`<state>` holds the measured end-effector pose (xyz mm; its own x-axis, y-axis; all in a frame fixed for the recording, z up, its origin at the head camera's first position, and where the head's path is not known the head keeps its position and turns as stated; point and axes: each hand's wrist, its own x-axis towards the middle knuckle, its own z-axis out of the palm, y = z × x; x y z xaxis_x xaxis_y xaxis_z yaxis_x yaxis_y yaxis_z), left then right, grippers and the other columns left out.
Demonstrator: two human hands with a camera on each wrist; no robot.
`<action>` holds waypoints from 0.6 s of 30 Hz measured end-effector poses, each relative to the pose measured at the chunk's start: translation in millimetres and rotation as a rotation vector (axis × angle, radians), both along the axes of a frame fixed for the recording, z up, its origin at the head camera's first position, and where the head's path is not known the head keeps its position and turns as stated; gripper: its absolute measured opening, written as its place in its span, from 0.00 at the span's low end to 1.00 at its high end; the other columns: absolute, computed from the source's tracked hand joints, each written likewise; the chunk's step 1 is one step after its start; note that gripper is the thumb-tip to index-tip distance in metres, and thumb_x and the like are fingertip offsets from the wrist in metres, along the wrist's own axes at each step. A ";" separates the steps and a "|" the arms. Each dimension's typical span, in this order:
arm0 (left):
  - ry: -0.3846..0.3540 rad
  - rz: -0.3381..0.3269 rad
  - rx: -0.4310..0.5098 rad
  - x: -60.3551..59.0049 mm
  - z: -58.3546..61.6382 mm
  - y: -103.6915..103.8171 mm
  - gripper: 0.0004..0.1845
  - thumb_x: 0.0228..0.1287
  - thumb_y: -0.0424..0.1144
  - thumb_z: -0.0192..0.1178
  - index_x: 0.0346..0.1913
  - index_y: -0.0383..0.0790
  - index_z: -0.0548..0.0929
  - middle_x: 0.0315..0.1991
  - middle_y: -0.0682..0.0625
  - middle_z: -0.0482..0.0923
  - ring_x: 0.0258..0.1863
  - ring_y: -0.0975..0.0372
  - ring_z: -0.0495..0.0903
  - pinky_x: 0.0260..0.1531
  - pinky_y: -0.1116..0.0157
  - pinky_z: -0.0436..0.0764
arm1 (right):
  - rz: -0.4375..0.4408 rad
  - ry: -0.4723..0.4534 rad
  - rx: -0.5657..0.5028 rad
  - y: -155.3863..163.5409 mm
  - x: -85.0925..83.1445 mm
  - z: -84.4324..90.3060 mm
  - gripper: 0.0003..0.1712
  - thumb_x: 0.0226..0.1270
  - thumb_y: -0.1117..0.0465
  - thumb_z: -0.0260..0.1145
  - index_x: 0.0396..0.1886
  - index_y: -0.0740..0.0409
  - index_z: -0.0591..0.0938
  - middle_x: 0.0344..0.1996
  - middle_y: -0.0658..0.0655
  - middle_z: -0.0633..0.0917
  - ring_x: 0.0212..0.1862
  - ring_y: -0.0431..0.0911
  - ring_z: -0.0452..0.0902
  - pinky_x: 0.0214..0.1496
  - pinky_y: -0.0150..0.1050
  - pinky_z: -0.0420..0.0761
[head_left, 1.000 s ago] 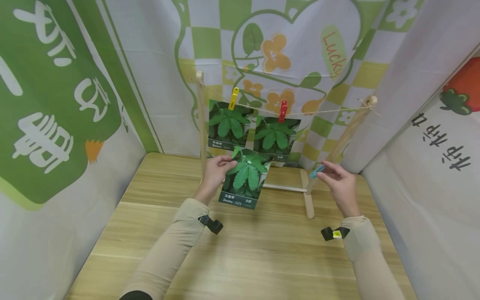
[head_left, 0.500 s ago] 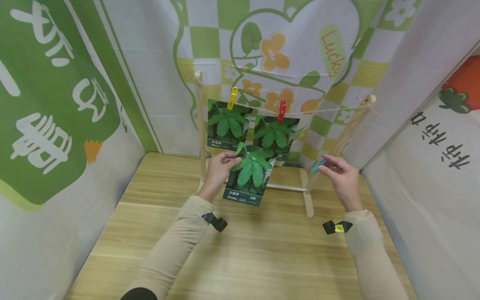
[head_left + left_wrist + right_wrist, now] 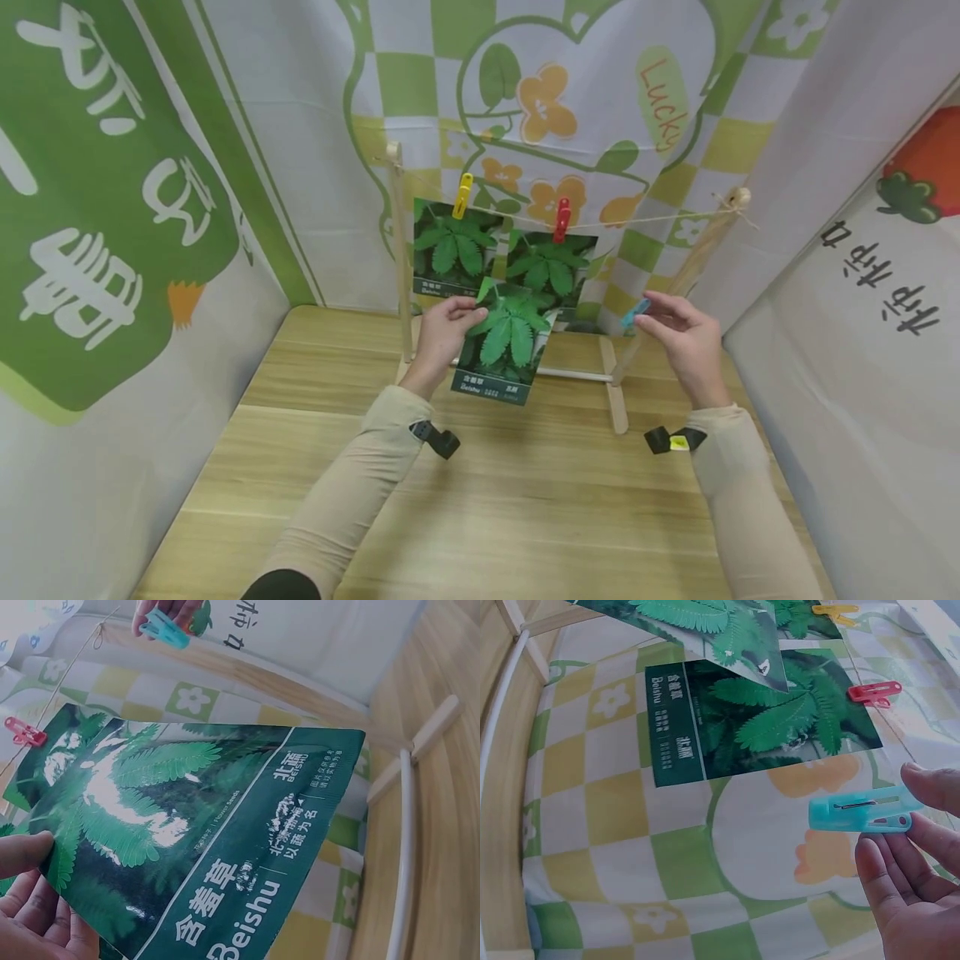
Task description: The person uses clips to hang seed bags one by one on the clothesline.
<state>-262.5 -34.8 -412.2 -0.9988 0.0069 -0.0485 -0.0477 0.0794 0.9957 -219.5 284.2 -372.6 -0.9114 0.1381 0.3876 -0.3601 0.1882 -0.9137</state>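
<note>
My left hand (image 3: 444,340) pinches a green seed packet (image 3: 504,346) by its left edge, thumb on the printed front. The packet is tilted and overlaps two hung packets in the head view. My right hand (image 3: 688,346) pinches a light-blue clothespin (image 3: 859,810) by its handle end, right of the packet and below the string (image 3: 645,222). A yellow clothespin (image 3: 462,197) holds one seed packet (image 3: 450,250) on the string at the left. A red clothespin (image 3: 562,221) holds another packet (image 3: 772,712) beside it.
The string runs between two wooden posts, a left post (image 3: 401,250) and a right post (image 3: 701,250). A white rod (image 3: 573,375) joins their feet low over the wooden table (image 3: 525,500). A checkered cloth (image 3: 408,83) hangs behind the rack.
My left hand has raised the seed packet and moved it slightly right, toward the string. My right hand has risen a little with the light-blue clothespin.
</note>
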 end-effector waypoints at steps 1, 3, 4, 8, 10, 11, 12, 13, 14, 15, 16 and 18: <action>0.002 -0.001 0.003 0.1 0.8 0.4 0.17 0.66 0.42 0.64 0.53 0.39 0.81 0.50 0.42 0.83 0.54 0.53 0.79 0.62 0.54 0.75 | 0.005 0.007 -0.002 -0.7 -0.5 1.6 0.19 0.56 0.72 0.72 0.49 0.71 0.83 0.36 0.45 0.87 0.38 0.35 0.83 0.42 0.24 0.83; 0.004 -0.004 0.007 0.2 1.7 1.5 0.17 0.65 0.42 0.64 0.54 0.39 0.81 0.50 0.42 0.84 0.54 0.54 0.79 0.62 0.55 0.75 | 0.015 0.027 -0.013 -1.8 -2.0 4.6 0.18 0.55 0.73 0.72 0.48 0.71 0.83 0.35 0.46 0.87 0.37 0.35 0.83 0.41 0.24 0.83; 0.005 -0.006 0.007 0.3 2.3 2.1 0.17 0.65 0.43 0.64 0.54 0.39 0.81 0.50 0.43 0.84 0.54 0.54 0.80 0.61 0.55 0.75 | 0.020 0.035 -0.020 -2.3 -2.7 6.2 0.18 0.55 0.74 0.72 0.47 0.70 0.84 0.35 0.46 0.87 0.37 0.35 0.83 0.41 0.24 0.83; 0.009 -0.014 0.021 1.0 4.1 4.9 0.17 0.65 0.43 0.64 0.54 0.40 0.81 0.50 0.43 0.83 0.53 0.54 0.80 0.61 0.54 0.75 | 0.040 0.063 -0.041 -3.8 -5.3 12.1 0.16 0.54 0.75 0.72 0.44 0.63 0.86 0.36 0.47 0.87 0.37 0.35 0.83 0.41 0.24 0.83; 0.010 -0.019 0.037 1.2 5.3 6.8 0.17 0.66 0.42 0.64 0.54 0.40 0.81 0.50 0.43 0.83 0.53 0.54 0.80 0.61 0.54 0.75 | 0.050 0.074 -0.047 -4.4 -6.2 14.9 0.16 0.54 0.76 0.72 0.44 0.60 0.87 0.36 0.47 0.86 0.37 0.36 0.83 0.41 0.24 0.83; 0.011 -0.022 0.046 1.1 5.6 7.9 0.17 0.66 0.41 0.64 0.54 0.39 0.81 0.50 0.42 0.83 0.53 0.54 0.80 0.61 0.54 0.75 | 0.054 0.081 -0.050 -4.4 -6.7 16.2 0.17 0.54 0.76 0.71 0.44 0.60 0.87 0.37 0.47 0.86 0.37 0.36 0.83 0.41 0.24 0.83; 0.012 -0.023 0.050 1.0 6.0 8.9 0.17 0.66 0.41 0.64 0.54 0.38 0.81 0.50 0.42 0.83 0.53 0.53 0.80 0.61 0.54 0.75 | 0.057 0.089 -0.048 -4.4 -7.2 17.6 0.17 0.54 0.76 0.71 0.44 0.61 0.87 0.37 0.47 0.86 0.38 0.36 0.83 0.42 0.24 0.83; 0.012 -0.025 0.054 0.7 6.4 9.9 0.17 0.66 0.40 0.64 0.54 0.38 0.81 0.50 0.41 0.83 0.53 0.53 0.80 0.61 0.54 0.75 | 0.062 0.097 -0.049 -4.6 -7.7 19.1 0.17 0.54 0.76 0.71 0.44 0.61 0.87 0.37 0.48 0.86 0.38 0.36 0.83 0.42 0.24 0.83; 0.013 -0.026 0.056 0.4 6.7 10.9 0.17 0.66 0.40 0.63 0.54 0.37 0.81 0.50 0.41 0.83 0.53 0.53 0.80 0.61 0.54 0.75 | 0.068 0.106 -0.053 -4.7 -8.2 20.7 0.17 0.54 0.77 0.71 0.44 0.63 0.86 0.36 0.48 0.86 0.38 0.37 0.83 0.42 0.24 0.83; 0.015 -0.026 0.058 0.0 6.9 11.9 0.17 0.66 0.40 0.63 0.54 0.37 0.81 0.51 0.41 0.83 0.53 0.53 0.80 0.61 0.54 0.75 | 0.070 0.116 -0.052 -4.8 -9.0 22.3 0.17 0.54 0.77 0.71 0.45 0.64 0.86 0.36 0.48 0.86 0.38 0.37 0.83 0.42 0.24 0.83; 0.015 -0.026 0.057 -0.3 7.2 12.7 0.17 0.66 0.40 0.63 0.54 0.37 0.81 0.51 0.41 0.83 0.53 0.53 0.80 0.61 0.54 0.75 | 0.074 0.125 -0.052 -4.9 -9.9 24.1 0.17 0.54 0.77 0.71 0.45 0.65 0.86 0.36 0.48 0.86 0.38 0.37 0.84 0.43 0.24 0.83; 0.017 -0.026 0.063 -0.9 8.4 14.4 0.17 0.66 0.40 0.63 0.54 0.37 0.81 0.51 0.41 0.83 0.53 0.53 0.80 0.61 0.54 0.76 | 0.082 0.142 -0.051 -5.5 -11.6 28.1 0.17 0.53 0.77 0.71 0.45 0.66 0.86 0.36 0.49 0.86 0.38 0.37 0.84 0.43 0.25 0.83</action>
